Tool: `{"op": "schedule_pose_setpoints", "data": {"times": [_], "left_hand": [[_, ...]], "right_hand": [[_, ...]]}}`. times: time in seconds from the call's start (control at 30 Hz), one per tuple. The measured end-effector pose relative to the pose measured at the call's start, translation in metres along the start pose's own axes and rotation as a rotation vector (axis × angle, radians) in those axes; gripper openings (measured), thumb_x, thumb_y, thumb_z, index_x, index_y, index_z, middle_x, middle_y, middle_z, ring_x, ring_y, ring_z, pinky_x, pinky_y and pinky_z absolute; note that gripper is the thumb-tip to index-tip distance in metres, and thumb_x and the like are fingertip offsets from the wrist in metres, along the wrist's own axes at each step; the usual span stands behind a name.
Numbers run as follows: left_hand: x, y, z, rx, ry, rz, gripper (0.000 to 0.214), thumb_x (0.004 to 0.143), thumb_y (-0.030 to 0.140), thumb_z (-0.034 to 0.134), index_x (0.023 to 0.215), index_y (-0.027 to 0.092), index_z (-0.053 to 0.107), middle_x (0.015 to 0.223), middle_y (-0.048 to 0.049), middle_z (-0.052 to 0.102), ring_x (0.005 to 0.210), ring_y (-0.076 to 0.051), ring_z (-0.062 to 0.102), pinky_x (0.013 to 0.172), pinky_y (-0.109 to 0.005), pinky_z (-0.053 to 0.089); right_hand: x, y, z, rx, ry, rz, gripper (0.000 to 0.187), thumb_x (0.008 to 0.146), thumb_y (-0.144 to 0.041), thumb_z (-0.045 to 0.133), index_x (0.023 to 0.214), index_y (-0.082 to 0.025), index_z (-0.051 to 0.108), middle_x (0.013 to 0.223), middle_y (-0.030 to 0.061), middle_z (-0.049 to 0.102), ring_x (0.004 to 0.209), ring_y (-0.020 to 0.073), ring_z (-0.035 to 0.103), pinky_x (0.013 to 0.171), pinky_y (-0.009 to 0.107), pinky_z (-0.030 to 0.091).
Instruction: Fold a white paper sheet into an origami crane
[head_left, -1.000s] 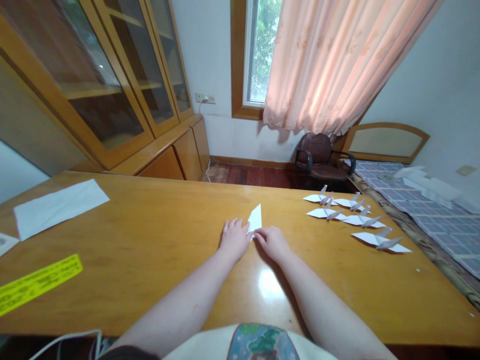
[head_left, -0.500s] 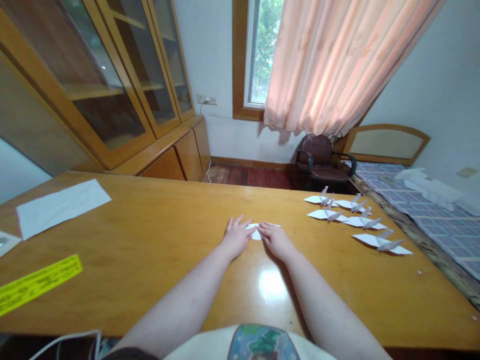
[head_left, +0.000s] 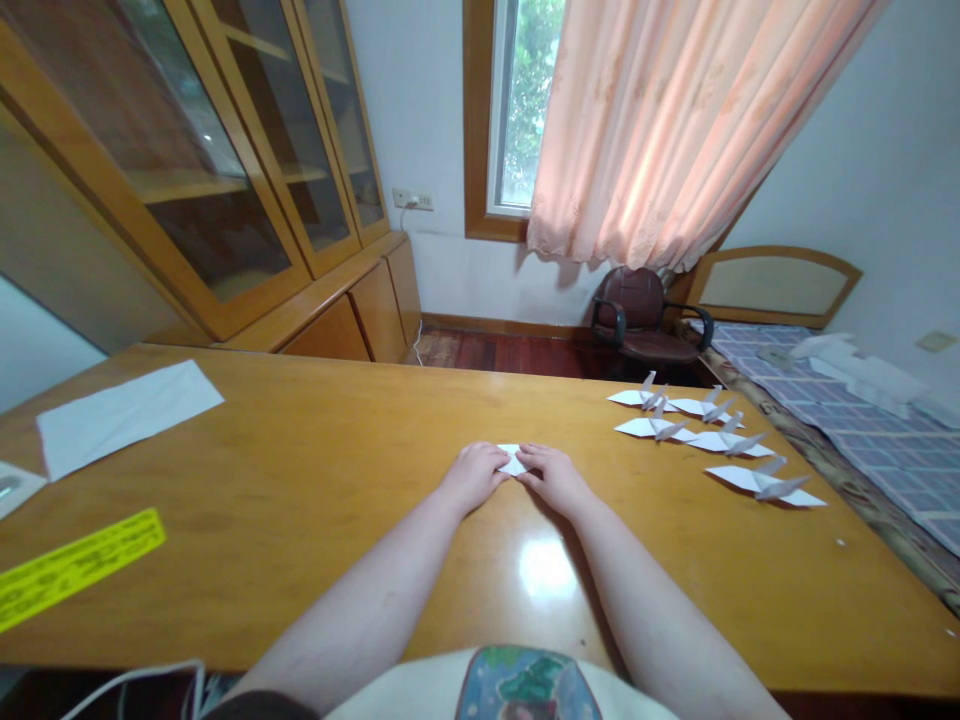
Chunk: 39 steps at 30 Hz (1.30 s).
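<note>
A small folded piece of white paper (head_left: 513, 461) lies flat on the wooden table (head_left: 300, 500), near the middle. My left hand (head_left: 474, 474) presses on its left side with fingers curled. From the right, my right hand (head_left: 549, 476) meets it, fingers curled over the paper's right side. The two hands touch each other over the paper and hide most of it. Only a small white strip shows between and beyond the fingertips.
Several finished white paper cranes (head_left: 720, 440) stand in rows at the right of the table. A white sheet (head_left: 124, 412) and a yellow strip (head_left: 71, 565) lie at the left. A white cable (head_left: 127, 680) hangs at the near edge. A chair (head_left: 646, 322) and bed (head_left: 885, 440) stand beyond.
The paper's upright pointed flap has been folded down flat. My left fingers, spread half a second ago, have curled in, and both hands have closed together over the paper.
</note>
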<state>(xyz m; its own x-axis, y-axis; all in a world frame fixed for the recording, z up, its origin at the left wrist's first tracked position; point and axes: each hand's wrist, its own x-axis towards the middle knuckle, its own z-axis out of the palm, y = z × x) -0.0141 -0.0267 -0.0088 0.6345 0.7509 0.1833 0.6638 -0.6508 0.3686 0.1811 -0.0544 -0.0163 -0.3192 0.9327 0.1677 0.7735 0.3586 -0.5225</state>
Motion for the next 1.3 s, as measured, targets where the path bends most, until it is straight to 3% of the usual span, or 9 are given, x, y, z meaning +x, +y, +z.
{"op": "schedule_pose_setpoints", "data": {"times": [0.3, 0.67, 0.87, 1.07, 1.17, 1.3], "left_hand": [[0.003, -0.001, 0.005, 0.012, 0.039, -0.069, 0.022, 0.089, 0.030, 0.048, 0.095, 0.024, 0.069, 0.100, -0.0038, 0.068, 0.095, -0.019, 0.057, 0.086, -0.032, 0.041], [0.006, 0.007, 0.004, 0.083, 0.079, -0.219, 0.018, 0.086, 0.028, 0.051, 0.083, 0.021, 0.068, 0.088, -0.0050, 0.065, 0.089, -0.020, 0.054, 0.080, -0.033, 0.040], [0.005, 0.013, 0.004, 0.046, 0.068, -0.256, 0.016, 0.086, 0.027, 0.053, 0.098, 0.022, 0.062, 0.098, -0.0042, 0.064, 0.094, -0.020, 0.054, 0.082, -0.033, 0.041], [0.006, 0.012, 0.013, 0.009, 0.080, -0.179, 0.035, 0.088, 0.019, 0.046, 0.123, 0.024, 0.051, 0.123, -0.0044, 0.057, 0.113, -0.019, 0.049, 0.097, -0.035, 0.037], [0.006, 0.009, 0.020, 0.012, 0.032, -0.085, 0.034, 0.090, 0.016, 0.041, 0.121, 0.022, 0.054, 0.126, -0.0047, 0.057, 0.116, -0.018, 0.049, 0.101, -0.035, 0.036], [0.003, 0.013, 0.026, 0.091, -0.024, -0.045, 0.036, 0.089, 0.019, 0.042, 0.124, 0.017, 0.051, 0.131, -0.0093, 0.053, 0.123, -0.021, 0.045, 0.105, -0.040, 0.033]], "right_hand": [[0.003, 0.000, 0.002, 0.053, 0.060, 0.021, 0.027, 0.088, -0.035, 0.051, 0.107, -0.025, 0.068, 0.118, 0.0049, 0.062, 0.115, 0.0193, 0.055, 0.102, 0.037, 0.039], [0.009, 0.005, 0.009, 0.073, 0.137, 0.127, 0.015, 0.080, -0.027, 0.062, 0.091, -0.025, 0.073, 0.107, 0.0049, 0.069, 0.103, 0.0192, 0.062, 0.096, 0.034, 0.044], [0.010, 0.002, 0.009, 0.069, 0.130, 0.175, 0.014, 0.080, -0.025, 0.061, 0.088, -0.025, 0.073, 0.106, 0.0050, 0.069, 0.103, 0.0197, 0.061, 0.095, 0.034, 0.043], [0.011, 0.002, 0.012, 0.078, 0.131, 0.179, 0.014, 0.080, -0.025, 0.059, 0.086, -0.025, 0.072, 0.104, 0.0034, 0.070, 0.101, 0.0194, 0.062, 0.093, 0.034, 0.043], [0.011, 0.001, 0.012, 0.046, 0.156, 0.216, 0.017, 0.079, -0.028, 0.061, 0.093, -0.024, 0.070, 0.102, 0.0047, 0.069, 0.098, 0.0193, 0.062, 0.092, 0.033, 0.043], [0.010, -0.001, 0.010, -0.096, 0.181, 0.359, 0.037, 0.078, -0.038, 0.063, 0.111, -0.022, 0.062, 0.118, 0.0086, 0.062, 0.117, 0.0264, 0.050, 0.101, 0.046, 0.031]]}}
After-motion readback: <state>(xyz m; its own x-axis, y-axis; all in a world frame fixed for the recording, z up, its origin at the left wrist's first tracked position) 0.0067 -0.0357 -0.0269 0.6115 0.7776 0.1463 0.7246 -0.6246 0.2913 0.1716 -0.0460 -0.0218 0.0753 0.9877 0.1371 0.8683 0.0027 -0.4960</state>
